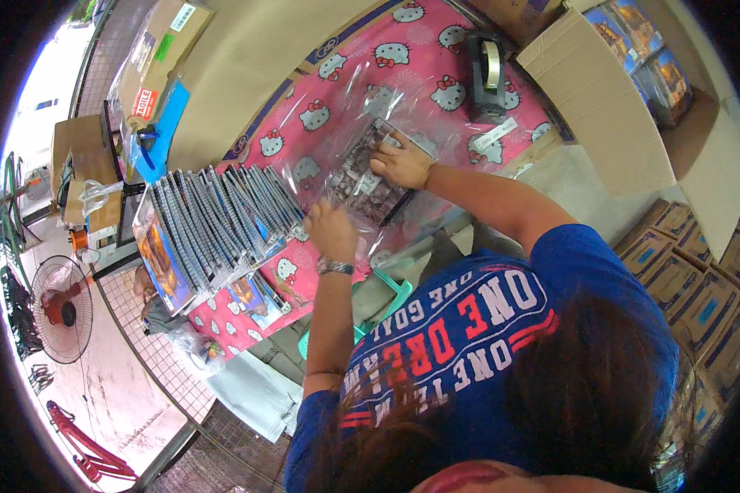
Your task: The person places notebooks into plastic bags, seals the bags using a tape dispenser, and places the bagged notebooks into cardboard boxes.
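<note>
My right hand [403, 162] rests on a dark picture-covered notebook-like pack [362, 187] inside a loose clear plastic bag [325, 164], its fingers laid apart on the top. My left hand [332, 233], with a band at the wrist, is beside the near left edge of the bag. Its fingers are blurred, and I cannot make out whether they pinch the plastic. Left of that hand, several spiral-bound notebooks [222, 214] are stacked in an overlapping row, their bindings facing up. More notebooks [259, 297] lie partly hidden below them.
A pink cartoon-cat cover [403, 82] spreads over the table. A black tape dispenser [487, 78] stands at its far right. On the right, an open cardboard box [604, 99] contains wrapped packs [662, 82]. Brown cartons [686, 287] are stacked below it. A fan [62, 308] stands far left.
</note>
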Demonstrator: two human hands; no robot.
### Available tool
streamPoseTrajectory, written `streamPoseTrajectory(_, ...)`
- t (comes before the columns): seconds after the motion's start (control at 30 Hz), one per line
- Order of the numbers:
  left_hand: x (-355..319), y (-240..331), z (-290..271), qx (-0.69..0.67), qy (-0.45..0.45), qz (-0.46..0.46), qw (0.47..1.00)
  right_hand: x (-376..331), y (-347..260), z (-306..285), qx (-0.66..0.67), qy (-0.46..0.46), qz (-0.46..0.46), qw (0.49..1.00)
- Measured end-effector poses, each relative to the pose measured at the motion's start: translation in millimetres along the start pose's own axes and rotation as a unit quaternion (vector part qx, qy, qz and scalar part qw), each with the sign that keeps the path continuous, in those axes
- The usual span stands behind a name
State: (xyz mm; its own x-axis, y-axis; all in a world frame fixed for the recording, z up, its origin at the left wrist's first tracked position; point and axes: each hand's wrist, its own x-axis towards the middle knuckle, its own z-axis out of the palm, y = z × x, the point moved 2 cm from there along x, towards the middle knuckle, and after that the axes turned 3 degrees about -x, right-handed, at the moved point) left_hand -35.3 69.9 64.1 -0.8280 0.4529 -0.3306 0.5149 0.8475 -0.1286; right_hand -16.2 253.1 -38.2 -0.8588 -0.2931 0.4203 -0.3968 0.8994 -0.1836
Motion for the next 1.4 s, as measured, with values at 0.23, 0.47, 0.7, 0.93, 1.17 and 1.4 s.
streamPoseTrajectory(0.23, 44, 43, 40, -0.153, 0.094, -0.030, 0.983, -3, -13, -21, 0.001, -0.063, 0.009, 0.998)
streamPoseTrajectory(0.47, 51, 37, 59, -0.097, 0.071, 0.015, 0.993, -61, -58, -44, 0.071, -0.202, 0.066, 0.975)
streamPoseTrajectory(0.7, 52, 60, 51, -0.017, 0.000, 0.056, 0.998, -23, -48, -41, 0.094, -0.182, 0.093, 0.975)
streamPoseTrajectory(0.93, 39, 62, 69, -0.006, 0.007, 0.035, 0.999, -97, 101, -106, 0.089, 0.181, 0.548, 0.812)
streamPoseTrajectory(1.17, 25, 80, 51, -0.045, -0.041, 0.040, 0.997, -141, 121, -78, 0.526, 0.307, 0.581, 0.540)
streamPoseTrajectory(1.4, 13, 71, 83, -0.061, 0.001, 0.036, 0.997, -160, 77, -51, 0.743, 0.161, 0.561, 0.327)
